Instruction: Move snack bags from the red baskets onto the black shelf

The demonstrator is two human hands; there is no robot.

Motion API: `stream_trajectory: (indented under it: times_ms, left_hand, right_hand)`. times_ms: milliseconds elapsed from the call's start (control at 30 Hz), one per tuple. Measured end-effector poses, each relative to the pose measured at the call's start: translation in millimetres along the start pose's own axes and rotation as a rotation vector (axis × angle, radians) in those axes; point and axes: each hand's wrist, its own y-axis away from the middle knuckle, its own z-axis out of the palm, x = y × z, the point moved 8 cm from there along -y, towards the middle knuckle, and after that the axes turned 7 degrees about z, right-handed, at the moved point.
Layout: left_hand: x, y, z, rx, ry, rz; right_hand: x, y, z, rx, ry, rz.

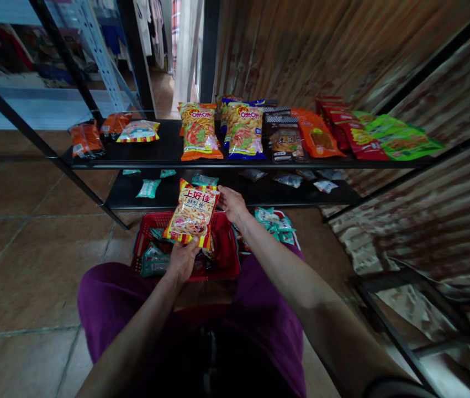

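Observation:
A yellow and red snack bag (193, 213) is held up between both hands, over a red basket (227, 243). My left hand (183, 260) grips its bottom edge, fingers closed on it. At the bag's upper right corner, my right hand (232, 205) pinches the edge. Green packets (154, 261) lie in the red basket, partly hidden by the bag and my left hand. A similar yellow and red bag (138, 131) lies flat on the upper shelf at the left.
The black upper shelf (168, 145) carries orange packs (86, 139), upright chip bags (201, 131), and red (357, 130) and green packs (404, 138). Small packets (149, 188) lie on the lower shelf (235, 196). A white basket (296, 239) with green packets stands right. A metal frame (396, 331) is lower right.

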Motion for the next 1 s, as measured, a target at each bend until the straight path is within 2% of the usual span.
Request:
stream_trajectory:
  times_ms: [167, 300, 433, 700, 867, 933, 1000]
  left_hand:
    - [-1, -1, -0.5, 0.026, 0.01, 0.019]
    - [2, 0, 6.5, 0.01, 0.035, 0.042]
    - [3, 1, 9.4, 0.035, 0.047, 0.058]
    - [-1, 1, 7.2, 0.041, 0.025, 0.034]
    - [-6, 10, -8.4, 0.055, -0.237, -0.098]
    - [1, 14, -15.0, 0.088, -0.326, -0.059]
    - [14, 17, -14.6, 0.103, -0.342, 0.061]
  right_hand:
    - [15, 9, 14, -0.16, 0.042, 0.05]
    - [34, 21, 24, -0.278, 0.043, 0.094]
    - [49, 27, 30, -0.344, 0.008, 0.104]
    - [54, 26, 28, -0.349, -0.003, 0.049]
    - [48, 20, 20, -0.253, 0.014, -0.009]
    - [45, 16, 16, -0.221, 0.027, -0.045]
    - [44, 14, 13, -0.201, 0.048, -0.08]
